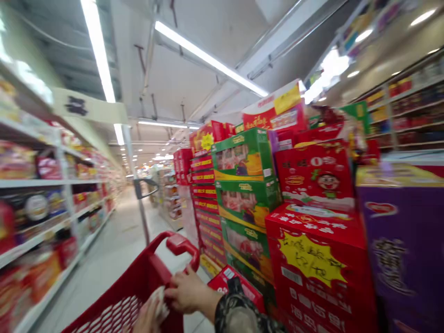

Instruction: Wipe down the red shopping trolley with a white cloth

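A red plastic shopping cart [138, 273] with a meshed side and a looped red handle fills the lower left. At the base of that loop, my right hand [187, 290] has its fingers curled over the cart's edge; its wrist comes out of a dark patterned sleeve [239, 312]. My left hand [147, 318] is lower and to the left, partly cut off by the bottom of the view. A crumpled white cloth or tissue [161, 300] is held at its fingers, close to my right fingertips.
Stacked green gift boxes [239, 199] and red cartons [319, 259] rise close on the right, with a purple box [405, 249] at the edge. Stocked shelves [41, 182] line the left. A pale sign on a metal pole [133, 185] stands ahead, by an aisle floor [120, 231].
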Tool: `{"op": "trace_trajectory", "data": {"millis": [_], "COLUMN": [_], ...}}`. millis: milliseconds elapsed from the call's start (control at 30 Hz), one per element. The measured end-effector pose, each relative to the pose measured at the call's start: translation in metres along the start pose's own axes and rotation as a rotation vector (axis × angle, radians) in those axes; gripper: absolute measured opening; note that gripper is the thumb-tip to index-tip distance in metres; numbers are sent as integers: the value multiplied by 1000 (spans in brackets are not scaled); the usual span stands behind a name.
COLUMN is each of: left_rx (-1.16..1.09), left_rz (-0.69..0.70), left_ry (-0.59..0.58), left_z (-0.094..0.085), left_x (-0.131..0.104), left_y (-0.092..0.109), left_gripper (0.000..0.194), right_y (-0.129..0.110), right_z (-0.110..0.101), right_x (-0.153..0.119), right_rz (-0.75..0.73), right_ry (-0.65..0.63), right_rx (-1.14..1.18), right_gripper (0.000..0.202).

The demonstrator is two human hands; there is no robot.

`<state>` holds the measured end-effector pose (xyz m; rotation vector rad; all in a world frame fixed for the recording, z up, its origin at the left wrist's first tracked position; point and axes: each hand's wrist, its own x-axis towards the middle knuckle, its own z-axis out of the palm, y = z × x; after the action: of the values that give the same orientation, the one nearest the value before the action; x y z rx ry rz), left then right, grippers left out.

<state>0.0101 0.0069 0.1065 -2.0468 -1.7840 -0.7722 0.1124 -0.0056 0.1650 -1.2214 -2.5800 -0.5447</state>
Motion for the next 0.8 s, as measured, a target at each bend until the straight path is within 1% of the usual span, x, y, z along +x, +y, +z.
{"op": "trace_trajectory", "data": {"millis": [67, 133, 233, 300, 333, 400, 433, 533, 600, 633, 700, 800], "left_rx": [60, 99, 111, 99, 89, 60, 30, -75, -92, -88, -58, 0], "left_rz": [-37, -48, -175, -270, -298, -291, -262, -87, -55, -46, -34, -42], "left_ry": [-32, -76, -157, -184, -176, -123, -91, 10, 71, 98, 141, 177], "left_z": [-5, -9, -11, -11, -11, -9, -7, 2, 9, 12, 17, 21], "left_x": [-31, -56, -76, -81, -81, -77, -72, -56, -49, -48, -50, -63], "left_y": [-33, -59, -91, -105, -107, -99, -90, -54, -37, -34, -39, -66], "left_gripper": [56, 63, 65, 62, 61, 61, 61, 63, 64, 64, 63, 60], "right_y": [1, 4, 7, 7, 7, 7, 7, 8, 8, 8, 8, 9], "right_z": [-1, 1, 4, 5, 5, 5, 5, 9, 11, 12, 14, 16], "right_x": [-4, -1, 5, 6, 6, 5, 5, 7, 7, 7, 7, 8], "right_rz": [24, 36, 27, 20, 19, 12, 11, 3, -7, -13, -20, -12], "right_ry": [19, -10, -17, -23, -22, -23, -23, -11, 6, 14, 33, 69], "right_rx": [6, 20, 35, 45, 48, 45, 40, 22, 16, 15, 20, 37], "right_gripper": [21, 21, 25, 26, 26, 26, 26, 25, 24, 23, 23, 22]}}
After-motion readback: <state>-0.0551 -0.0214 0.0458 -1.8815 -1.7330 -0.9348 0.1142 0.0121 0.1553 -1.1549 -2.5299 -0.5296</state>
